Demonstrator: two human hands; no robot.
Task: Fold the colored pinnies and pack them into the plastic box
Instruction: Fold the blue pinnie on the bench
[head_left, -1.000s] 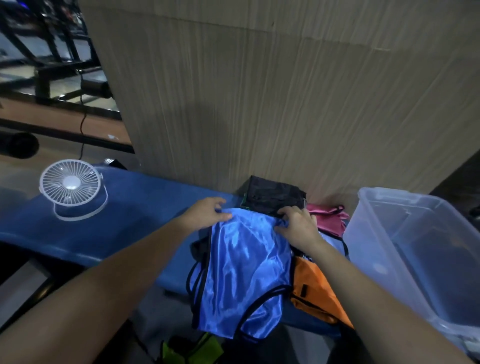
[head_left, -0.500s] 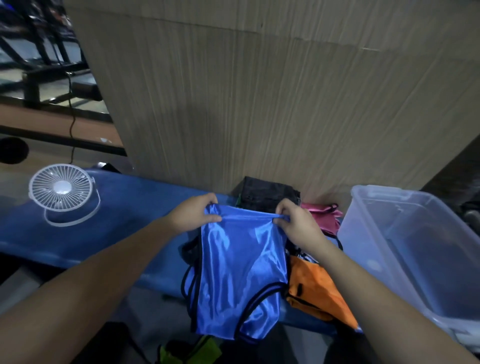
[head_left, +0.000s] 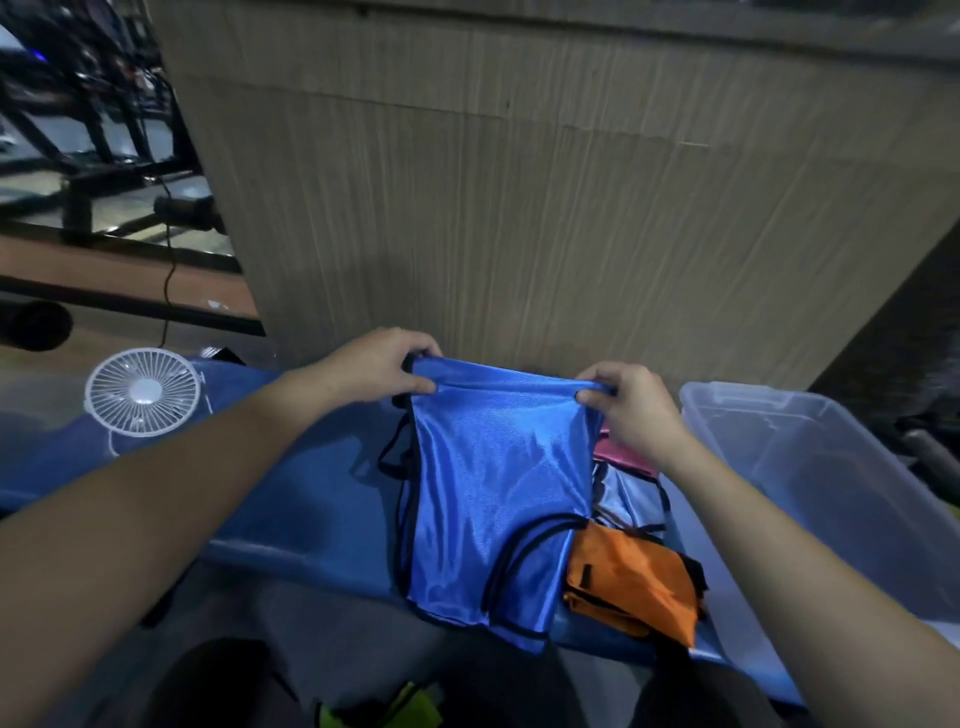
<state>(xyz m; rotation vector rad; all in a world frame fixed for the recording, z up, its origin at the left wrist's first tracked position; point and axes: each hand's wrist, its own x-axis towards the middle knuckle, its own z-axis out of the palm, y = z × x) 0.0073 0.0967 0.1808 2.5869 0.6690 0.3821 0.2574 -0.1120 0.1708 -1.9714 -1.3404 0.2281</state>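
Closest to me the shiny blue pinny (head_left: 483, 499) hangs down over the blue table's (head_left: 291, 499) front edge, its top corners pinched by my left hand (head_left: 379, 366) and right hand (head_left: 631, 402), with the plastic box (head_left: 831, 483) off right.

One head camera is looking forward and down, close over the hands (head_left: 498, 395) and the surface (head_left: 291, 493).

Blue-covered table (head_left: 291, 499) set against a wood-grain wall. On it: white desk fan (head_left: 142, 391) far left, orange pinny (head_left: 631, 587), pink pinny (head_left: 621, 457), clear plastic box (head_left: 810, 467) at right.
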